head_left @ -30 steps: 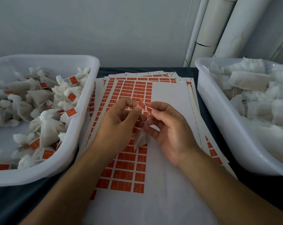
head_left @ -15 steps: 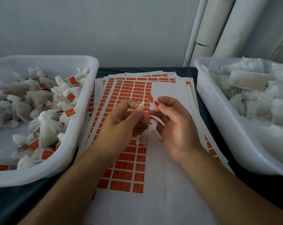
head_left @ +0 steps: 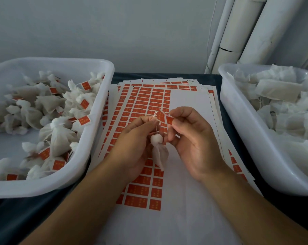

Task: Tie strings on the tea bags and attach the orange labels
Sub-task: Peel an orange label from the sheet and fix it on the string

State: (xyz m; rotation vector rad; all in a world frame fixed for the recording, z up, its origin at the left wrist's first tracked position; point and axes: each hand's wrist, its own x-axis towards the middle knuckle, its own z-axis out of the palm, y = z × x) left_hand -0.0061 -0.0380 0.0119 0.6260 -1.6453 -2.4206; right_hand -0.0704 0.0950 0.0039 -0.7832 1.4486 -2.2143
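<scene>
1. The step in hand looks like fixing the label point(head_left: 164, 117) onto the string point(head_left: 156, 123) of one tea bag point(head_left: 159, 151). The bag hangs between the two hands, above the label sheets point(head_left: 188, 106), its neck already gathered into a small puff.
2. The left hand point(head_left: 133, 149) has thumb and forefinger closed on the string just above the puff, with the loose string ends sticking up past the fingertips. Hold there; a firm pinch keeps the string taut and the bag from turning.
3. The right hand point(head_left: 194, 144) has thumb and forefinger closed on the orange label, which is partly folded, its two halves standing open like a V. The other fingers curl loosely and hold nothing.
4. Lay the string in the crease of the fold, so both halves close over it. Whether it sits there already is too small to tell.
5. Square the edges before pressing; sticky faces probably will not allow a second try.
6. Press from the crease outward, so the string is trapped rather than pushed out.
7. A finished bag likely goes in the left tub point(head_left: 103, 106) with the labelled ones; the right tub point(head_left: 238, 110) holds plain bags.
</scene>
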